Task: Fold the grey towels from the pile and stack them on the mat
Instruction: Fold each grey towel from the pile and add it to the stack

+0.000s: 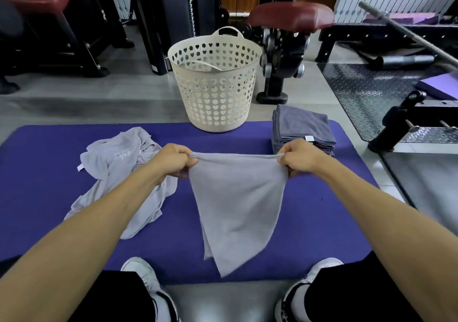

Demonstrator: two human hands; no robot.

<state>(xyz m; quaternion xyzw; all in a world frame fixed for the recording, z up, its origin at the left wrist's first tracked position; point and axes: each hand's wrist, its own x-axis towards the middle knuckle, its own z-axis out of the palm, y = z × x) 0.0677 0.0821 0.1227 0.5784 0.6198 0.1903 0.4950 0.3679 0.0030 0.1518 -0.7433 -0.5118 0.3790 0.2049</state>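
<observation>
Grey towel [238, 198]: it hangs between your two hands, doubled, top edge stretched taut, lower end tapering to a point that trails on the mat [49, 173] near your shoes.
Left hand [173, 159]: your grip is closed on the towel's left top corner, fingers curled round the bunched cloth.
Right hand [297, 157]: the same on the right corner, pinching the edge tight.
Step in hand: judged from the hang, you are squaring the towel before the next fold.
How to do it well: keep both grips level and the top edge taut, so the layers drop even. The lower end is skewed, so shake it straight or lay it flat below your hands first.
Next fold: bring corner to corner, then smooth outward from the grips.
Stack [303, 128]: folded towels sit just beyond your right hand, on the mat's far corner. Match their size.
Pile [119, 173]: loose towels lie under and left of your left hand.
Basket [215, 86]: stands beyond both hands.
</observation>
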